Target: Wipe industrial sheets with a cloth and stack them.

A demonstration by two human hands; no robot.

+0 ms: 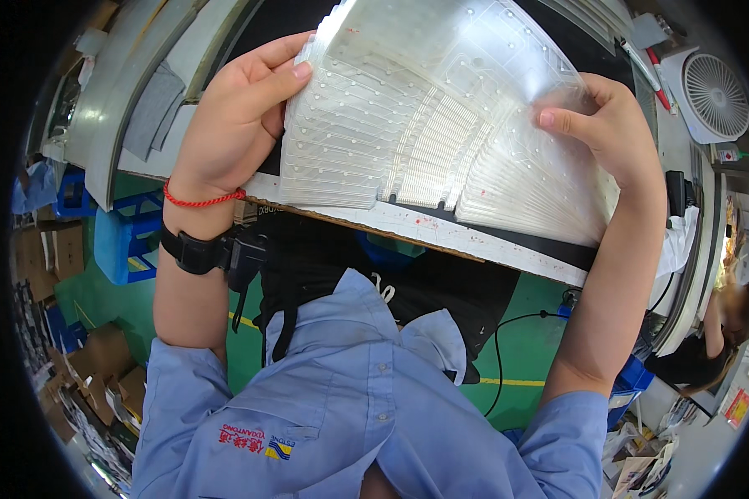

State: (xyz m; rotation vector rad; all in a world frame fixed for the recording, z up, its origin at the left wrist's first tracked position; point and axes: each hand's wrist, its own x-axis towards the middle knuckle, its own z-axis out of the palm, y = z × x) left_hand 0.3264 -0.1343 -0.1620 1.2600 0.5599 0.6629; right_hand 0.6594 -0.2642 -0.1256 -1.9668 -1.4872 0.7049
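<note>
A thick stack of clear plastic sheets, printed with fine pale circuit lines and dots, is spread like a fan over the table edge. My left hand grips its left side, thumb on top and fingers behind. On the right side, my right hand pinches the sheets with the thumb pressed on the upper face; its other fingers are partly hidden behind them. The near edges are stepped out, and narrow connector tails show in the middle. Bright glare covers part of the top sheet.
A white table edge runs below the stack. At the right stand a white fan and a red pen. Blue stools and cardboard boxes are at the left. Another person is at the far right.
</note>
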